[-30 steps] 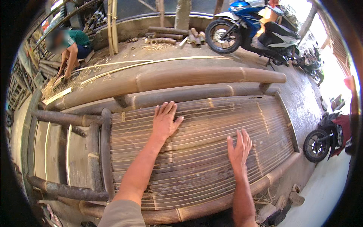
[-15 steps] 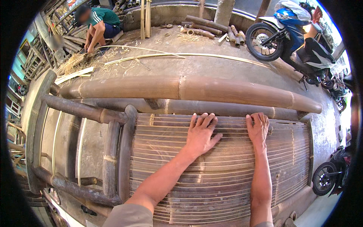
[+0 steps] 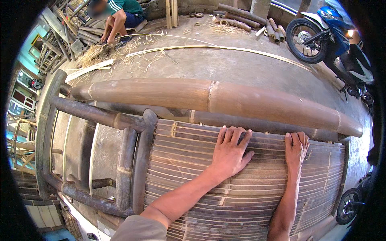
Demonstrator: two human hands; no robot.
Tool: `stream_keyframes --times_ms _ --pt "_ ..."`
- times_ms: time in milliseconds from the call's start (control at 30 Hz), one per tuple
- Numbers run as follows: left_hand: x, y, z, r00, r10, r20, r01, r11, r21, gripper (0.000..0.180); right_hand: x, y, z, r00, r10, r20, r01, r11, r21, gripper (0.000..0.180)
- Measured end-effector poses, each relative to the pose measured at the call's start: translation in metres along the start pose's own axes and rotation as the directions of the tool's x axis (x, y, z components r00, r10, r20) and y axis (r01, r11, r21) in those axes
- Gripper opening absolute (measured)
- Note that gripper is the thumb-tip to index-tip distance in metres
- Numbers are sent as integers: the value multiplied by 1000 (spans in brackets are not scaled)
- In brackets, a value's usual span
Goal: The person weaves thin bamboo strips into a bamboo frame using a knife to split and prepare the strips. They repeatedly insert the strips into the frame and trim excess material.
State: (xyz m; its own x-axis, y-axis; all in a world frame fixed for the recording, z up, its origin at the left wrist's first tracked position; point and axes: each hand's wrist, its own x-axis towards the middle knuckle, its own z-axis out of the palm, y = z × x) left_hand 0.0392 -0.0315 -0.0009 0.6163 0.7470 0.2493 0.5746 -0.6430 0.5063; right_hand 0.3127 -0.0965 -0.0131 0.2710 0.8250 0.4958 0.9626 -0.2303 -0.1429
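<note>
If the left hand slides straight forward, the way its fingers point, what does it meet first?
Probably the dark bamboo pole along the far edge of the slat panel; the left hand lies flat, fingertips almost at it. The thick pole lies beyond.

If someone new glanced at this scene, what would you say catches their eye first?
Two bare hands, left hand and right hand, lie flat at the far edge of a slatted bamboo panel. Just beyond them runs a thick bamboo pole. A blue motorbike stands at the upper right, and a person crouches at the upper left.

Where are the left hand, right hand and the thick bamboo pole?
left hand [image 3: 230, 152]: head view, back of the hand.
right hand [image 3: 296, 149]: head view, back of the hand.
thick bamboo pole [image 3: 209, 97]: head view, mid-length, at a node.
</note>
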Motion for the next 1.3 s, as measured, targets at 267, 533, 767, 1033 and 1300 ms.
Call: stream_keyframes --times_ms 267,533,767,1033,1300 --pt "-6 10 3 993 -63 98 54 994 90 88 -7 -8 -9 996 68 61 -71 996 50 19" --pt "-11 12 -4 975 -45 219 11 988 152 92 -19 -13 -16 989 109 97 -109 994 -4 33" --pt "-9 5 -4 991 -11 134 -3 995 102 74 -26 -16 -17 981 129 148 -130 992 -3 41" --pt "0 3 -8 998 50 39 -52 997 50 56 -28 -14 -19 977 123 173 -124 992 -5 43" --pt "3 -1 -3 1000 20 21 -20 1000 -5 65 -27 -19 -21 968 155 197 -149 988 -49 41"
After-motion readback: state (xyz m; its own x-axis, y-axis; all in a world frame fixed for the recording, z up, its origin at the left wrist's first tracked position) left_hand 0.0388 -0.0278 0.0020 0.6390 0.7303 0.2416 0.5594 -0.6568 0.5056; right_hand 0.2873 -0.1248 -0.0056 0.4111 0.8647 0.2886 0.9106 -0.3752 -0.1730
